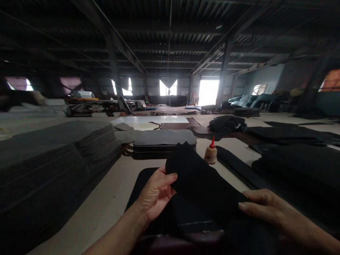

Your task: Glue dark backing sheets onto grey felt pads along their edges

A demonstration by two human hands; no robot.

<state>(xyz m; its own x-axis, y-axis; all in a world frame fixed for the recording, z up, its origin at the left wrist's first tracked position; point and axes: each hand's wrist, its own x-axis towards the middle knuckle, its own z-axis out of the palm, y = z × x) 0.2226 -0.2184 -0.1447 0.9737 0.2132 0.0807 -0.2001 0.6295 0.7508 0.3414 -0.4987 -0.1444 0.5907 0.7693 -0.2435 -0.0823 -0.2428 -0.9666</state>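
Note:
A piece of black fabric [202, 180] is stretched between my two hands above the table. My left hand [159, 191] pinches its left edge, thumb on top. On the right, my right hand [265, 205] grips the other end between thumb and fingers; part of those fingers is hidden behind the cloth. Beneath lies another dark fabric piece [142, 180], with a pale line [195, 223] across a fold near me. Just beyond the held fabric stands a small glue bottle [211, 154] with a red pointed nozzle.
Tall stacks of dark grey fabric [66, 152] fill the left side of the pale table [103, 198]. A stack of grey-topped panels [164, 137] lies ahead. Black fabric piles [300, 170] occupy the right, and a dark bundle [227, 124] sits farther back.

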